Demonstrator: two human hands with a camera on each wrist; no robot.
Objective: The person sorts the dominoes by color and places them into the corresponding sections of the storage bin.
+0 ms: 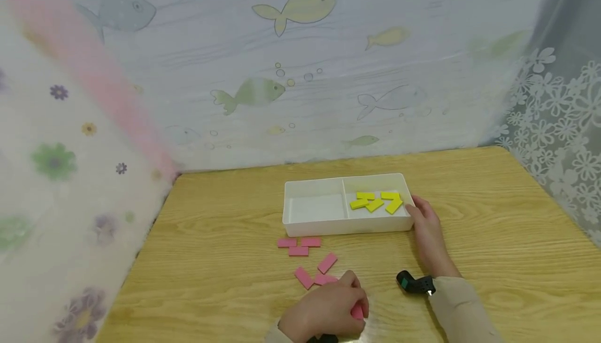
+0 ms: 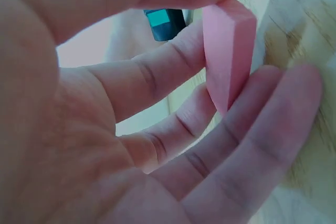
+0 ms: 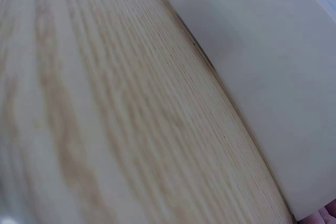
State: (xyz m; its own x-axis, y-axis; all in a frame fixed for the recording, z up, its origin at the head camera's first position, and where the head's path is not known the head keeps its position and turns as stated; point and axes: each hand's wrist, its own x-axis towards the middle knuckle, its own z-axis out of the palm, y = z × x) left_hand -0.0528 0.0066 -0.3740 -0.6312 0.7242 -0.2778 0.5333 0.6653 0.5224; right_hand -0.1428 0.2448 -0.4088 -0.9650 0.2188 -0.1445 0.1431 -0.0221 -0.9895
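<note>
The left hand sits at the near edge of the wooden table, fingers curled, pinching a pink block between thumb and index finger; the other fingers lie loosely bent below it. In the left wrist view the block stands on end, its long axis running up and down with a slight tilt, one narrow side facing the camera. In the head view only a sliver of it shows at the right of the knuckles.

The right hand lies further back and to the right, its fingers fairly straight and together, their tips against the right end wall of the white tray. It grips nothing. The right wrist view shows only table grain and the tray's plain white wall.

The table fills the near half of the scene, backed by a pale curtain printed with fish, a flowered sheet on the left and white lace on the right.

The tray lies mid-table with its long axis left to right, split into two compartments. The left one holds no blocks; the right one holds several yellow blocks lying flat at mixed angles.

Just near of the tray, loose pink blocks lie flat on the table: three close together pointing left-right, three more angled, beside the left hand.
</note>
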